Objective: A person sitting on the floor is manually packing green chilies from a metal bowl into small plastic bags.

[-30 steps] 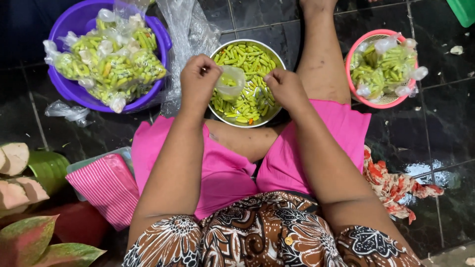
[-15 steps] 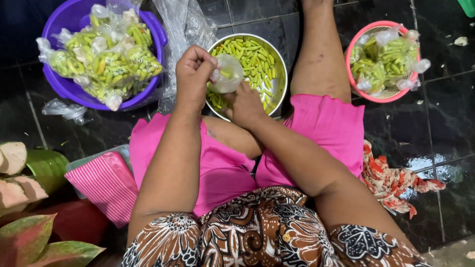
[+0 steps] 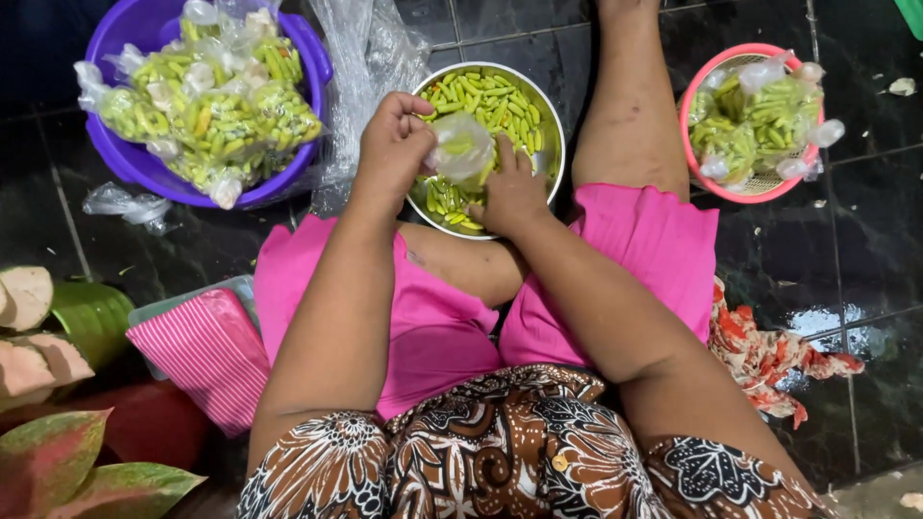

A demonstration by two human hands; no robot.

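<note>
We log our left hand [image 3: 394,144] pinching a small clear bag [image 3: 463,146] above the steel bowl [image 3: 550,130], our right hand [image 3: 510,192] just beneath, scooping green chillies [image 3: 490,96].

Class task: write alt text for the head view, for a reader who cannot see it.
Seated on a dark tiled floor, a person's left hand holds a small clear bag over a metal bowl of green chillies while the right hand reaches in.

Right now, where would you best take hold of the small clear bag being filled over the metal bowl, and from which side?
Grip the small clear bag at its upper rim, from the left, where the left hand already pinches it. Its chilli-filled belly sags toward the right hand over the metal bowl, so the slack top probably gives the firmest hold.
</note>
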